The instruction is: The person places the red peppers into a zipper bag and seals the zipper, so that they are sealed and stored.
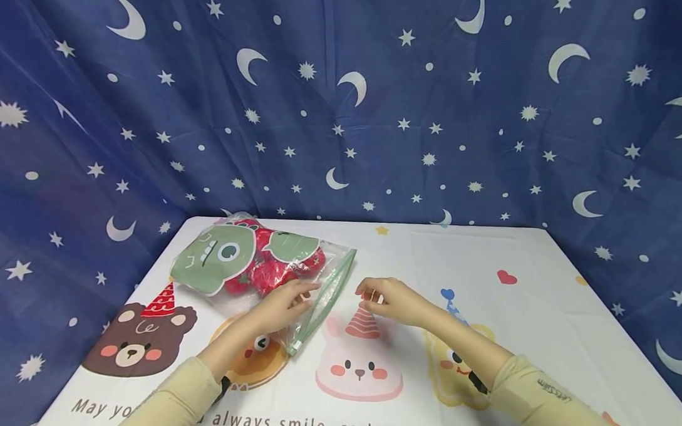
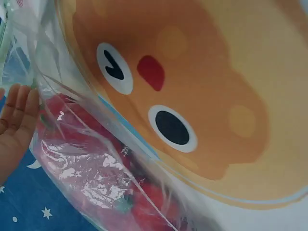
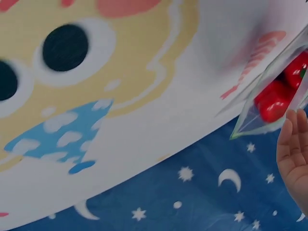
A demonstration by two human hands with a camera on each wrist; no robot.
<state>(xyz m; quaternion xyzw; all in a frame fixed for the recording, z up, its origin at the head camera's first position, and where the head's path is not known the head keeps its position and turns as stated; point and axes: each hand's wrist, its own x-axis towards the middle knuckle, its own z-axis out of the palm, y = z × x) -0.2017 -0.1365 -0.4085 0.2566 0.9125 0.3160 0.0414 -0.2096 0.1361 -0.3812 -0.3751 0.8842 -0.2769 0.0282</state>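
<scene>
A clear zip bag (image 1: 213,261) with a green monster print lies at the left of the table, its green-edged zip end (image 1: 343,266) towards the right. Inside are several glossy red things (image 1: 270,275) with green tops, also seen through the plastic in the left wrist view. My left hand (image 1: 288,302) is over the bag's near side by the zip end, fingers loosely extended and holding nothing. Just right of the zip end, my right hand (image 1: 391,299) hovers with relaxed, bent fingers and nothing between them. In the right wrist view its fingers (image 3: 293,139) overlap the bag.
A white tablecloth (image 1: 466,252) printed with cartoon animals and lettering covers the table. Behind and at the sides hangs a dark blue curtain (image 1: 384,161) with moons and stars, meeting the table's far edge.
</scene>
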